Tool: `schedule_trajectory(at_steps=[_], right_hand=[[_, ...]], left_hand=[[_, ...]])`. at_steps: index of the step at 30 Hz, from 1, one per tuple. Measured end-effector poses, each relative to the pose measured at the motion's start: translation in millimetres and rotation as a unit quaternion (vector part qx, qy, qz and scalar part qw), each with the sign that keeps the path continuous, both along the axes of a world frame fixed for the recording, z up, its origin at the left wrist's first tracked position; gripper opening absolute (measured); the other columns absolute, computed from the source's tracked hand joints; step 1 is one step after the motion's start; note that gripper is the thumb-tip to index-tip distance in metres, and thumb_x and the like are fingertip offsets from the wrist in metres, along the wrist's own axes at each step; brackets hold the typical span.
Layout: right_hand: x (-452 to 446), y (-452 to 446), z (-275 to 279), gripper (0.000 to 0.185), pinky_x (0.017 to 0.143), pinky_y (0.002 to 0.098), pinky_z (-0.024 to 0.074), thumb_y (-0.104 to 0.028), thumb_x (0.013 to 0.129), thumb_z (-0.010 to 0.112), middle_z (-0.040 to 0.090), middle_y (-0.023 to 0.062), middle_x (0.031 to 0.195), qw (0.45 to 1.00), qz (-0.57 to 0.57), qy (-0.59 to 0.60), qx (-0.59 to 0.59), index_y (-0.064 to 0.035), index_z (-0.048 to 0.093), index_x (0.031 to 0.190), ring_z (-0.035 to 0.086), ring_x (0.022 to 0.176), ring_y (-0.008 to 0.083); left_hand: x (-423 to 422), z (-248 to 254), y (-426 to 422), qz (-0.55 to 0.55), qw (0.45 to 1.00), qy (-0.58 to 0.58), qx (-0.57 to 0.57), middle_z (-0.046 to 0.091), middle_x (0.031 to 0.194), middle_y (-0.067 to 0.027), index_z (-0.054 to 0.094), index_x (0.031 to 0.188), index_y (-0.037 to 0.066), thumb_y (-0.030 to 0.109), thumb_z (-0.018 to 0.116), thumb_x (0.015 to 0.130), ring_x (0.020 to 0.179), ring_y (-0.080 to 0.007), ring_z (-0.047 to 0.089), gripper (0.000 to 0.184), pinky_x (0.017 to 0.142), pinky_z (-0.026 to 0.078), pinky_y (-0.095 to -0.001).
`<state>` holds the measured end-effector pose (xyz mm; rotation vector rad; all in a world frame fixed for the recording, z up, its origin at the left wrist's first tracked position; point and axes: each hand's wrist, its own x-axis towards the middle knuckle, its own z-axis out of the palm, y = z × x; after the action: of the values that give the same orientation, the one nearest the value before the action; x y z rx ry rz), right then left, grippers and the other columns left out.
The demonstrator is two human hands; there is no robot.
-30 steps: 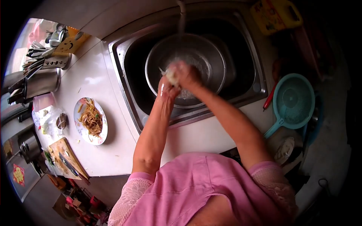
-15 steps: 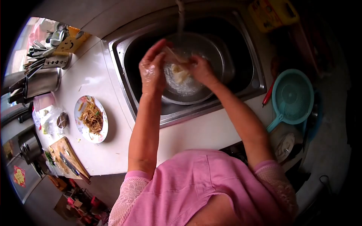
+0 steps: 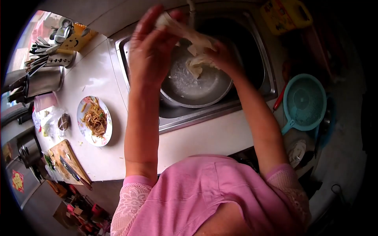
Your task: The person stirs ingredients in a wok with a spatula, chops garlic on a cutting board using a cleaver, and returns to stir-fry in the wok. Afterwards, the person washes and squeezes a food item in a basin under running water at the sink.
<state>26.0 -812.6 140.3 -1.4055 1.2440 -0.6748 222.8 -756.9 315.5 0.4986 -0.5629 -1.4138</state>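
Note:
A limp, pale, wet, cloth-like strip (image 3: 198, 40) stretches between my two hands above the sink; what it is made of I cannot make out. My left hand (image 3: 151, 45), slightly blurred, is raised near the tap and has its fingers closed on the upper end. Lower and to the right, my right hand (image 3: 226, 61) grips the strip farther down, with a loose fold hanging below it. Beneath both hands, a round metal basin (image 3: 197, 105) holds water and sits in the steel sink (image 3: 179, 125).
Left on the counter are a plate (image 3: 84, 129) of noodles (image 3: 95, 118), a cutting board (image 3: 63, 151) with a knife (image 3: 71, 172), and utensil holders (image 3: 63, 59). At right stand a teal strainer (image 3: 303, 98), a red-handled tool (image 3: 280, 100) and a yellow jug (image 3: 279, 15).
My left hand has risen up and leftward with one end of the strip, which is now drawn out longer. My right hand has shifted slightly right and up.

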Motion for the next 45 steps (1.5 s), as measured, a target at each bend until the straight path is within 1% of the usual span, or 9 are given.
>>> schedule_trajectory(at_steps=[4,9,12,16,19,31,35,42,45], right_hand=[[-9,21,-73,0.056,0.088,0.0385,0.0387,-0.019,0.077,0.056,0.048,0.0201,0.111,0.905,-0.072,0.406,-0.101,-0.0074,0.031,0.126,0.046,0.105,0.0319],[48,52,-100,0.048,0.067,0.0354,0.0461,-0.018,0.071,0.055,0.054,0.0156,0.094,0.97,0.03,0.215,0.112,-0.0126,0.043,0.117,0.055,0.08,0.0258],[73,84,1,0.027,0.065,0.0357,0.0462,-0.017,0.068,0.056,0.059,0.0153,0.08,0.99,0.117,0.074,-0.034,-0.0069,0.057,0.093,0.058,0.073,0.0284],[82,113,81,0.025,0.07,0.0391,0.045,-0.026,0.069,0.062,0.058,0.0153,0.083,0.968,0.148,0.121,-0.159,-0.0079,0.057,0.085,0.055,0.08,0.0323],[87,85,20,0.021,0.065,0.0364,0.0467,-0.029,0.074,0.059,0.059,0.0158,0.081,0.979,0.033,0.149,-0.137,-0.0109,0.061,0.084,0.058,0.074,0.0302],[48,55,-108,0.044,0.091,0.0389,0.035,-0.023,0.081,0.043,0.036,0.017,0.127,0.931,0.054,0.362,-0.008,-0.0097,0.038,0.123,0.042,0.111,0.0312],[70,89,15,0.03,0.068,0.0432,0.0438,-0.015,0.069,0.054,0.057,0.0222,0.078,0.972,0.173,0.138,-0.077,-0.0015,0.048,0.096,0.054,0.078,0.0392],[90,88,31,0.021,0.07,0.0387,0.0454,-0.021,0.073,0.058,0.056,0.0146,0.088,0.897,0.104,0.108,-0.415,-0.0053,0.056,0.086,0.054,0.081,0.0334],[84,53,-18,0.024,0.064,0.0421,0.0457,-0.029,0.073,0.057,0.059,0.0178,0.079,0.972,-0.048,0.155,-0.169,-0.0058,0.057,0.08,0.056,0.074,0.0355]], left_hand=[[17,-190,2,-0.149,0.91,-0.14,0.361,0.034,0.125,-0.0161,0.013,0.134,0.022,0.028,0.051,0.08,0.11,-0.0322,0.037,0.066,0.08,0.031,-0.0604],[-29,-205,43,-0.138,0.784,-0.002,0.605,0.014,0.136,-0.0197,0.022,0.131,0.011,0.047,0.047,0.079,0.122,-0.0403,0.019,0.068,0.094,0.016,-0.0597],[9,-261,42,-0.155,0.821,0.338,0.433,0.042,0.119,-0.0223,0.037,0.121,0.0,0.05,0.041,0.081,0.108,-0.0381,0.042,0.064,0.09,0.034,-0.052],[12,-231,39,-0.355,0.872,0.253,0.224,0.054,0.085,-0.0124,0.052,0.094,0.002,0.041,0.041,0.084,0.076,-0.0264,0.053,0.042,0.07,0.046,-0.0375],[-14,-264,40,-0.042,0.991,0.032,0.123,0.053,0.084,-0.011,0.051,0.092,0.002,0.017,0.037,0.084,0.076,-0.023,0.053,0.022,0.067,0.046,-0.0335],[-19,-225,28,-0.1,0.794,0.048,0.598,0.021,0.133,-0.0159,0.033,0.125,0.017,0.046,0.054,0.076,0.115,-0.0365,0.028,0.061,0.088,0.021,-0.0649],[7,-271,30,-0.106,0.873,0.313,0.359,0.054,0.106,-0.0151,0.044,0.114,0.002,0.044,0.04,0.084,0.097,-0.0364,0.049,0.052,0.089,0.036,-0.0477],[-5,-295,42,-0.192,0.924,0.307,0.123,0.055,0.097,-0.0133,0.053,0.092,0.004,0.027,0.041,0.085,0.083,-0.0269,0.054,0.027,0.072,0.046,-0.0361],[-30,-258,31,-0.063,0.938,0.251,0.231,0.053,0.102,-0.0098,0.051,0.1,0.006,0.02,0.041,0.086,0.094,-0.0233,0.051,0.022,0.082,0.042,-0.0344]])
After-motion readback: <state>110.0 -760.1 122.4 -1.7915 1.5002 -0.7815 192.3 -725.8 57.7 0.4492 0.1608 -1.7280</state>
